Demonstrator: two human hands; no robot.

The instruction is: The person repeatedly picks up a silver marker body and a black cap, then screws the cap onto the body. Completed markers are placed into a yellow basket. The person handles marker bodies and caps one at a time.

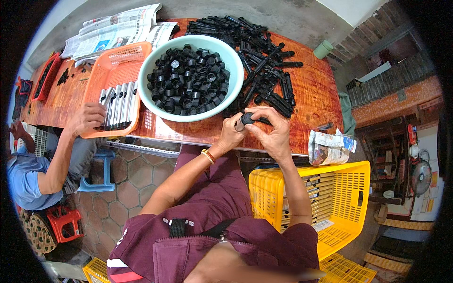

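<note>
Above the table's near edge, my left hand [230, 136] is closed round a silver tube [239, 126], only a short part of which shows. A black cap [247, 118] sits at the tube's upper end, and my right hand [274, 133] pinches it between thumb and fingers. Just beyond my hands stands a pale green basin [239, 70] full of small black caps [188, 85]. Black rod-shaped parts [259, 66] lie heaped to the right of the basin.
A co-worker's hand [89, 118] touches silver tubes [123, 101] in an orange basket [118, 48] at left. Newspapers [118, 28] lie behind it. A yellow crate [349, 188] holding tubes stands by my right arm. A newspaper-wrapped bundle [328, 150] sits at the table's right corner.
</note>
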